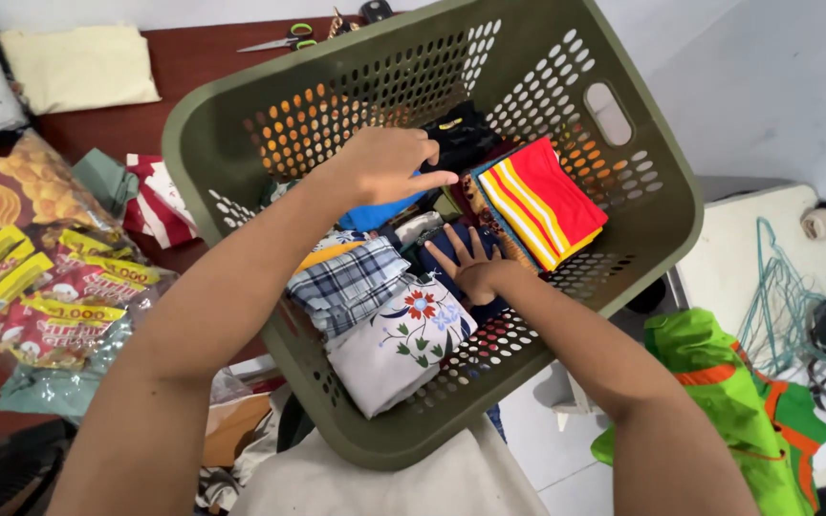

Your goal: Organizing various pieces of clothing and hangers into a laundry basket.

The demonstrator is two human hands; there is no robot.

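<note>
An olive-green perforated laundry basket [662, 172] sits tilted in front of me, packed with folded clothes. My left hand [389, 162] reaches deep into it, fingers curled around a folded black garment [461, 134] above a blue cloth [375, 215]. My right hand [470, 263] lies flat, fingers spread, pressing on a dark blue folded piece in the middle. Beside it are a red-and-yellow striped cloth [542, 201], a plaid cloth [351, 282] and a white floral cloth [403, 339].
Snack packets in a clear bag [40, 277] lie left on a dark red table [193, 57], with a cream cloth [78, 67] and scissors [284, 40] at the back. A green-and-orange garment [728, 392] and wire hangers [776, 296] lie right.
</note>
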